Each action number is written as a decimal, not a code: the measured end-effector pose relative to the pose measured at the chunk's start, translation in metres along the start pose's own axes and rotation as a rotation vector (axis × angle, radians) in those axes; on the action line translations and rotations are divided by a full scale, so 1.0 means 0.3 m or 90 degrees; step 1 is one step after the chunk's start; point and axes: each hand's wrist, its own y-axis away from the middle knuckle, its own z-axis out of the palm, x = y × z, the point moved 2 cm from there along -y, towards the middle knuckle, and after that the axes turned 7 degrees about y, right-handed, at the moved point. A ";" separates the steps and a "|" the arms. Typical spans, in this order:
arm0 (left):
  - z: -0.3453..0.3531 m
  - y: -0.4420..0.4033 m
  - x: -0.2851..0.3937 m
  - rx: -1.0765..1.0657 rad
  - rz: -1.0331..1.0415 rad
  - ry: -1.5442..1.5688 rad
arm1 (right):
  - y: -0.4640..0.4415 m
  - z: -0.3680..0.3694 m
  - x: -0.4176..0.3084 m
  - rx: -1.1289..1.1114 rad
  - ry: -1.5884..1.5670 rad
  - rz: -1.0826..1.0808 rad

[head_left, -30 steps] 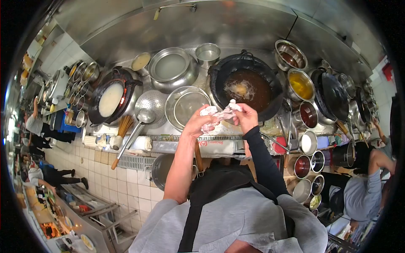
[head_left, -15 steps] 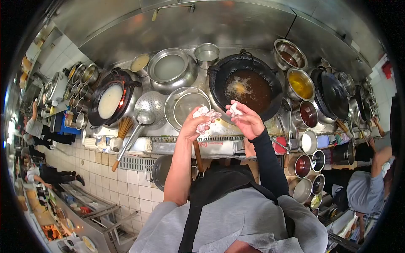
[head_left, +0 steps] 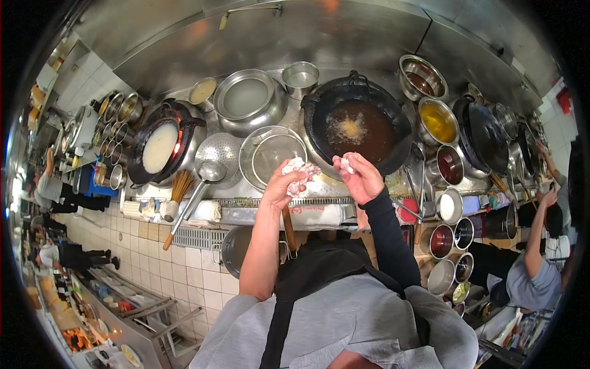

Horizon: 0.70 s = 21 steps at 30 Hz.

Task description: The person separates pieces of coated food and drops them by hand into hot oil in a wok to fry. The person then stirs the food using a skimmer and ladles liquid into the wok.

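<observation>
My left hand [head_left: 278, 190] is closed around a clump of pale pink, white-coated raw meat [head_left: 302, 179], which bulges out past the fingers. In a pinch between thumb and fingertips, my right hand [head_left: 367, 179] has a small piece of the same meat [head_left: 346, 164]. Both hands hover near the front rim of a black wok [head_left: 312, 132] of dark brown oil [head_left: 378, 138]. One golden lump [head_left: 351, 128] bubbles in that oil, ringed by foam. Below and left of the wok, beside my left hand, rests a round wire strainer [head_left: 255, 161].
A perforated ladle [head_left: 215, 147] and a long-handled ladle [head_left: 212, 173] lie to the left. Further left, flames show around a wok of whitish liquid [head_left: 161, 149]. A bowl of yellow oil [head_left: 439, 122] and several sauce pots stand right. Another person [head_left: 534, 270] is at far right.
My right hand has turned slightly and its fingers have drawn together on the small piece. The foam patch in the oil looks smaller. At far right, the other person's arm has risen.
</observation>
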 end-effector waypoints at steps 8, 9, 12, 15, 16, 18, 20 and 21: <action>0.017 -0.011 -0.013 -0.014 -0.019 0.005 | -0.087 -0.249 0.100 0.039 0.115 0.031; 0.016 -0.011 -0.015 -0.014 -0.019 0.008 | -0.088 -0.256 0.109 0.055 0.088 0.024; 0.004 -0.008 -0.013 -0.010 -0.023 0.001 | -0.082 -0.259 0.120 0.092 0.041 0.007; -0.006 -0.001 -0.011 -0.005 -0.018 0.009 | -0.043 -0.207 0.075 0.109 0.087 0.012; -0.009 0.001 -0.009 -0.004 -0.014 0.014 | -0.019 -0.163 0.045 0.112 0.119 0.025; -0.014 -0.001 -0.009 -0.012 -0.009 0.017 | -0.006 -0.143 0.023 0.066 0.155 0.024; -0.017 -0.001 -0.011 -0.011 -0.008 0.022 | 0.000 -0.152 0.008 -0.033 0.163 -0.002; -0.014 0.000 -0.011 -0.006 -0.009 0.026 | -0.010 -0.170 0.015 -0.024 0.160 -0.006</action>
